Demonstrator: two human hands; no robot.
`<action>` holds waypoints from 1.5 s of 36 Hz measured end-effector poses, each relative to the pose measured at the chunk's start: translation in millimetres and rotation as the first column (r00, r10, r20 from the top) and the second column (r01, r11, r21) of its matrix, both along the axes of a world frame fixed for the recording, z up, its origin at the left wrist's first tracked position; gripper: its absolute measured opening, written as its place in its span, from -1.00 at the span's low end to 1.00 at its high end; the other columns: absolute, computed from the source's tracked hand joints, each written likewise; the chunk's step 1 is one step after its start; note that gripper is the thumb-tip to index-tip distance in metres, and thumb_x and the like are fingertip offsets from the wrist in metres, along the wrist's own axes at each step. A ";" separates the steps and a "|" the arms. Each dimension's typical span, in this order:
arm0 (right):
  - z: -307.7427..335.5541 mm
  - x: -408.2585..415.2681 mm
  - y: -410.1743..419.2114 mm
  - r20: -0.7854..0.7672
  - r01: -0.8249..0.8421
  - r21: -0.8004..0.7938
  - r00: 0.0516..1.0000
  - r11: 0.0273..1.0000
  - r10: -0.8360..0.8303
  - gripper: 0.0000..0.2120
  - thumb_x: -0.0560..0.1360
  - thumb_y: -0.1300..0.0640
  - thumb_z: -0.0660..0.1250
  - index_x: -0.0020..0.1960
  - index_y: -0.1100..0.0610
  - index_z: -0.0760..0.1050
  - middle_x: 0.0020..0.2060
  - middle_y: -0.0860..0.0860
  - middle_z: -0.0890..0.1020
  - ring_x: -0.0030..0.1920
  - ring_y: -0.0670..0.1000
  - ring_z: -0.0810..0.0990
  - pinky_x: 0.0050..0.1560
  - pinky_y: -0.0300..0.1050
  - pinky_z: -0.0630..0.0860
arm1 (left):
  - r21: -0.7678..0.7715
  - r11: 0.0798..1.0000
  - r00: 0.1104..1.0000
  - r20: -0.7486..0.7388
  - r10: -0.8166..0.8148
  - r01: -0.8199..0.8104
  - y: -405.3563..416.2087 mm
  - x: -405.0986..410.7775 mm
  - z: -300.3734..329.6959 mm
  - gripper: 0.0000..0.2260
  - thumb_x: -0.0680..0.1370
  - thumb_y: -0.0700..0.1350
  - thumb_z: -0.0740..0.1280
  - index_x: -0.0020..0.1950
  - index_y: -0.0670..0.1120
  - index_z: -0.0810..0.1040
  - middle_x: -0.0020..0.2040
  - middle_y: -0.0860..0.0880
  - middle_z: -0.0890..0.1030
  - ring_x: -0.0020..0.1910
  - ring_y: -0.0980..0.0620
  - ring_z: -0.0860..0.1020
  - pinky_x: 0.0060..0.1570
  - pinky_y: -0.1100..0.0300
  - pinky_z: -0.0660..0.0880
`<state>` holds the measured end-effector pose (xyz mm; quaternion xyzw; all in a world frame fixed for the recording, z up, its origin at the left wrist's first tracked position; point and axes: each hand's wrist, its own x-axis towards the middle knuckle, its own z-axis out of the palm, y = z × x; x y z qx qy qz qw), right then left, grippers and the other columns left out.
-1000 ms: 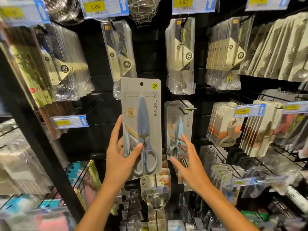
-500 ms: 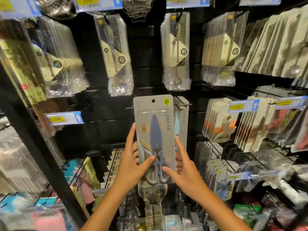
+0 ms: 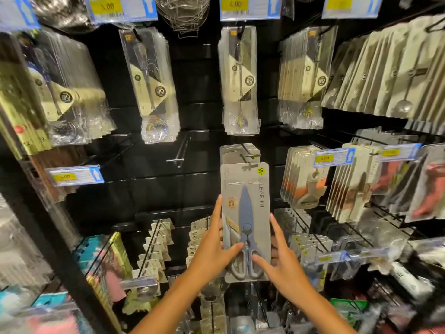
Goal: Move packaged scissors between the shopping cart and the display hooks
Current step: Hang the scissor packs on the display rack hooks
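1. While both hands hold it upright, the packaged scissors (image 3: 245, 213) sit just below the tip of the display hook (image 3: 251, 155), in front of the matching packs (image 3: 238, 153) hanging there.
2. Left hand (image 3: 212, 251) grips the card's left edge, thumb across the front near the handles, fingers behind.
3. Right hand (image 3: 283, 259) grips the right edge the same way, thumb on the front.
4. By my reading, the hanging step is in hand: the card's hang slot (image 3: 248, 168) sits slightly under the hook end, not yet threaded.
5. Next move calls for lifting the card a little, lining the slot with the hook tip, then pushing it back along the hook.
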<state>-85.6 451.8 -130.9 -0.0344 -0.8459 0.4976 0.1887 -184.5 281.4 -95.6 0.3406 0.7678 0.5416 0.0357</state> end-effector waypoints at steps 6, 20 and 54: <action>3.9 -5.6 12.3 -0.005 0.003 -0.007 1.000 1.000 -0.003 -0.03 0.55 0.04 0.43 0.53 -0.43 -0.26 0.37 -0.27 0.48 0.23 -0.21 0.60 0.26 0.04 0.59 | -0.035 0.999 0.999 -0.028 -0.019 0.018 12.6 -6.7 9.2 0.07 0.51 -0.11 0.52 0.54 0.44 -0.28 0.53 0.07 0.40 0.39 0.11 0.52 0.29 -0.07 0.56; 7.6 -10.9 27.5 0.009 -0.033 0.019 0.999 0.999 0.032 0.00 0.54 0.03 0.44 0.48 -0.50 -0.31 0.39 -0.21 0.49 0.22 -0.16 0.61 0.19 0.04 0.63 | 0.031 0.999 0.998 0.058 -0.019 0.018 17.0 -5.0 10.1 0.06 0.51 -0.14 0.53 0.58 0.38 -0.24 0.49 0.12 0.45 0.35 0.15 0.55 0.27 0.00 0.58; 6.1 -53.2 57.6 0.097 -0.288 0.113 0.956 0.951 0.278 0.09 0.53 -0.01 0.43 0.39 -0.48 -0.51 0.48 -0.38 0.21 0.45 -0.32 0.29 0.40 -0.30 0.32 | -0.075 0.995 0.997 -0.026 0.068 -0.070 43.1 -24.8 4.8 0.04 0.52 -0.08 0.52 0.58 0.31 -0.28 0.60 0.19 0.22 0.54 0.24 0.28 0.44 0.36 0.30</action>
